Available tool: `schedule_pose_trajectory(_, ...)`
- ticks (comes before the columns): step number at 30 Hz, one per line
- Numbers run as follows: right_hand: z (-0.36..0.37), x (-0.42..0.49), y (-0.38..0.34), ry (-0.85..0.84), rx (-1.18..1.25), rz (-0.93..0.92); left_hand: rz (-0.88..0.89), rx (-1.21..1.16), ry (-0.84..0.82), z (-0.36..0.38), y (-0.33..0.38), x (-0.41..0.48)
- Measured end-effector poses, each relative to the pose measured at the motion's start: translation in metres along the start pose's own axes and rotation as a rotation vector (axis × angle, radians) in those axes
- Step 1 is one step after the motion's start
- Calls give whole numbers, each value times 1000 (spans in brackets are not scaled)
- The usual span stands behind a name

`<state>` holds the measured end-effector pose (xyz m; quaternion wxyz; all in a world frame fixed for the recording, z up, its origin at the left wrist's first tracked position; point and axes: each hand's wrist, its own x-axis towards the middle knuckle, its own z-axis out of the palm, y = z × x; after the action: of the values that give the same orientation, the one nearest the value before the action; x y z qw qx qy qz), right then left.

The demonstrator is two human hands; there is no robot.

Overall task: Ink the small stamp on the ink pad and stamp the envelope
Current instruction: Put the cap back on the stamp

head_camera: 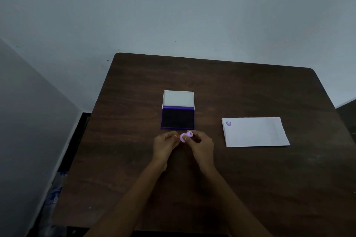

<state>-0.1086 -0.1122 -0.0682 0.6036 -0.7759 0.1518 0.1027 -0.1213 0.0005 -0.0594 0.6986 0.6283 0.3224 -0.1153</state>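
A small pink-lilac stamp [186, 136] is held just in front of the ink pad, lying on its side. My right hand [202, 145] pinches it with thumb and fingers. My left hand [166, 143] touches its left end with its fingertips. The ink pad [177, 119] lies open on the dark wooden table [250, 188], its dark purple pad facing up and its white lid [178, 98] tilted back. To the right lies a white envelope [255, 132] with a small purple stamped mark [228, 123] in its upper left corner.
The table stands against a pale wall. Left of the table, on the floor, are some plastic bottles [55, 192]. The table's front edge is near the bottom of the view.
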Motion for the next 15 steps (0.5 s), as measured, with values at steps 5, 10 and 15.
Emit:
schedule_pose_trajectory(5,8,4,9,-85,-249,-145,137,77,191,-8,1,13)
schedule_pose_trajectory(10,10,11,21,-206,-498,-292,202,86,226,-14,6,24)
schedule_pose_trajectory(15,10,14,25,-247,-499,-293,216,93,253,-15,6,29)
